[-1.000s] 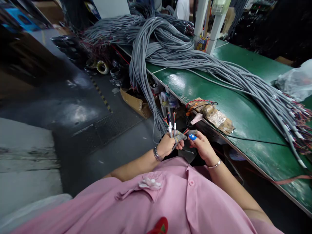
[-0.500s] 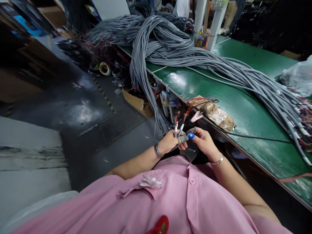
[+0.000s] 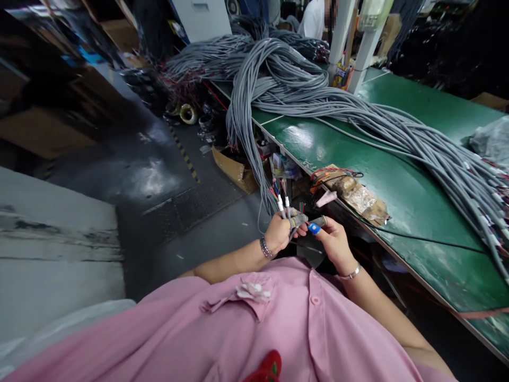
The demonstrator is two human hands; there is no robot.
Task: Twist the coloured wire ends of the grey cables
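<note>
Basically, both hands sat at frame center, just above the pink shirt (image 3: 254, 329). Left hand (image 3: 278, 233) was closed around grey cable ends (image 3: 283, 204): two white-sleeved tips with coloured stripped wires stuck up out of the fist, fanned slightly. Its grip was pressed together on those cables, with taped finger cots on the fingertips. Right hand (image 3: 332, 241) was just beside it, fingertips touching the left's. Right grip was pinching a short cable end (image 3: 304, 215) between thumb and forefinger; the thumb wore a blue finger cot (image 3: 314, 228), the forefinger a grey one. I saw small coloured wire strands poking up at the pinch point. A metal bracelet was on each wrist.

The held cables ran up and back to the big grey cable bundle (image 3: 302, 90), which draped off the near edge of the green surface (image 3: 397, 196) at upper center and spread right across it to the right edge of frame, where stripped coloured ends (image 3: 497, 196) lay. A taped jig block (image 3: 350, 191) with red and orange wires sat on the surface edge, just right of and above the hands. A cardboard box (image 3: 234, 170) stood on the floor below the hanging cables. A plastic bag (image 3: 491, 140) was at far right. Another person in white (image 3: 314, 18) was at top center, well apart.
</note>
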